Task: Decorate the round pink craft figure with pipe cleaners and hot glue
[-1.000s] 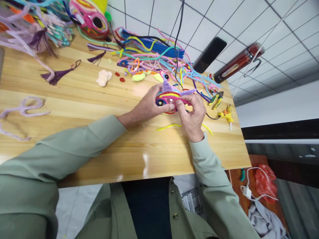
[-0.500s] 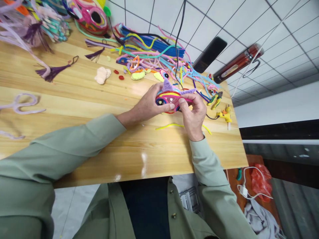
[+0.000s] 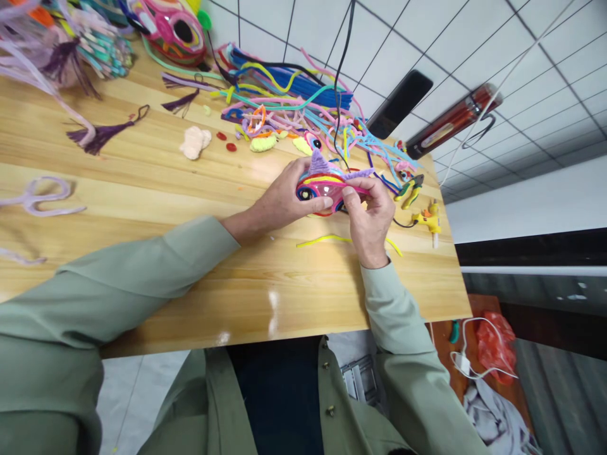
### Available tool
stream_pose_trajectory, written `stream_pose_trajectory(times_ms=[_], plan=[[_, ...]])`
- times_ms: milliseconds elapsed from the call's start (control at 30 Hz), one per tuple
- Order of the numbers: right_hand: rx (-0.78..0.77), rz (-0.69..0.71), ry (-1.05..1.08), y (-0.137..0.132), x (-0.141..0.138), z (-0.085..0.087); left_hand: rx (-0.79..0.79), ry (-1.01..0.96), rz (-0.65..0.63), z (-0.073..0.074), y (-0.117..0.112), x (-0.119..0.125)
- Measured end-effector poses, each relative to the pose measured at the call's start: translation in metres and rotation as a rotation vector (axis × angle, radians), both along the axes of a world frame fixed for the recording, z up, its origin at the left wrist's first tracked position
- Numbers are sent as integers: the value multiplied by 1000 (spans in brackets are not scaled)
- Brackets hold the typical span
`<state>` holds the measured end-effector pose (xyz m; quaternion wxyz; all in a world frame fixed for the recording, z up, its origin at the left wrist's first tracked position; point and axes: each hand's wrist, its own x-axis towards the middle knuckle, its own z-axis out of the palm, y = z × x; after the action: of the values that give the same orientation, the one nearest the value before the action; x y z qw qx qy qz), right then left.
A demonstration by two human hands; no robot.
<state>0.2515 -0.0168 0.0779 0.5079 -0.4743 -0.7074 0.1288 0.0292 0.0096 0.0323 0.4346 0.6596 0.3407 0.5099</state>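
Counter: a shiny wood counter (image 3: 142, 189) fills most of the view. A white tiled floor (image 3: 427, 31) lies past its far and right edges.
Left hand: the left hand (image 3: 279, 202) has its grip closed on the left side of the fuzzy wire toy (image 3: 322, 183).
Right hand: the right hand (image 3: 367, 218) pinches the toy's right side, grip closed on it.
Toy: it is close to the right edge, about halfway between the near and far edges.
Behind: a big heap of fuzzy wires (image 3: 284, 101) lies just past the toy, and a black cable (image 3: 339, 82) hangs over it.
Right edge: pliers (image 3: 411, 188) and a yellow glue gun (image 3: 429, 220) lie near the right hand.
Near side: a yellow wire (image 3: 320, 240) lies flat just by the hands.
Left part: a purple tassel (image 3: 102, 134) and a cream fluffy bit (image 3: 193, 143) sit well apart from the hands.
Open room: the wide strip of wood along the near edge holds only the two green sleeves.
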Motion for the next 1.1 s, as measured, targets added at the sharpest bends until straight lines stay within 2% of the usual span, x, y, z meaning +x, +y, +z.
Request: stream_pose_trajectory(times_ms=[400,733,1100], plan=[[-33,2,77,2,3,-7,-13,-18,0,-3,0,0],[-33,-27,63,2,3,-10,-15,-20,-3,0,0,0],[-52,-32,53,6,6,-16,-31,-37,27,-4,0,3]])
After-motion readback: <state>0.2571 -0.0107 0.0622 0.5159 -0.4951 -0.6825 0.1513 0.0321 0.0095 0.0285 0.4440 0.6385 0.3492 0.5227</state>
